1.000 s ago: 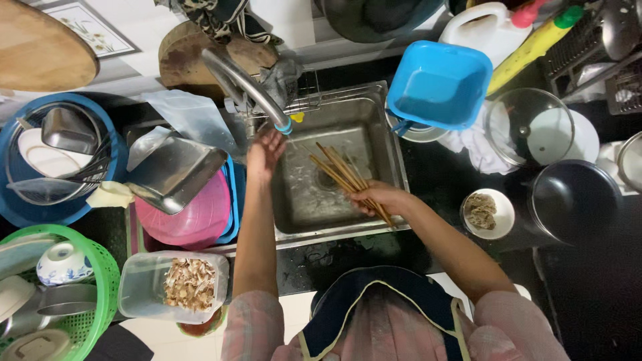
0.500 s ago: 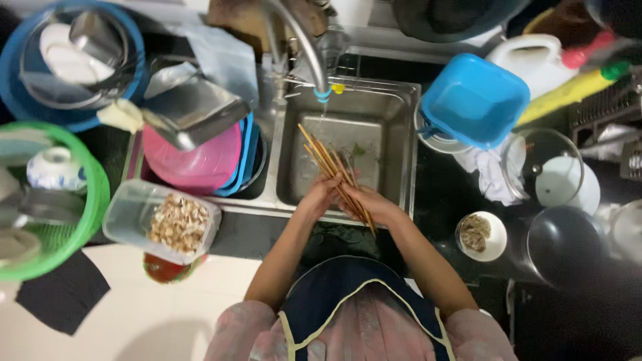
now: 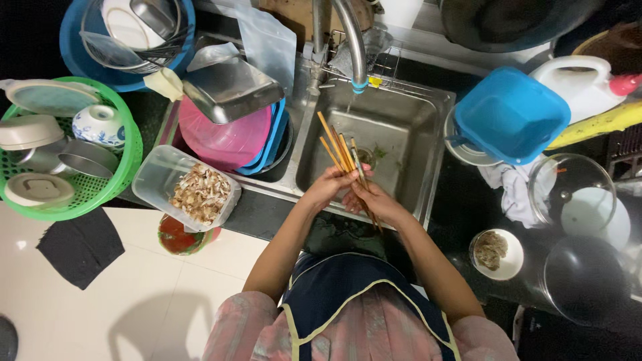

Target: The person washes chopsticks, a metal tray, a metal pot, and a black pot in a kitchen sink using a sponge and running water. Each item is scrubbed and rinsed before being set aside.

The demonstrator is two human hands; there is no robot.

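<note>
Both hands meet over the steel sink (image 3: 408,127): left hand (image 3: 328,187) and right hand (image 3: 374,200) closed around a bundle of chopsticks (image 3: 338,147), tips fanned toward the faucet (image 3: 353,47). Washing step, it looks; rubbing them wants a firm, even grip.

The hands (image 3: 354,190) hide the middle part of the chopsticks (image 3: 338,147). The dark pan (image 3: 515,20) is cut off by the top edge. The tap (image 3: 351,40) is also cut off there.

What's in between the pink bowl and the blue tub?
In the head view, the steel sink basin lies between the round pink plastic bowl and the square blue plastic tub, with both hands holding wooden chopsticks over it.
</note>
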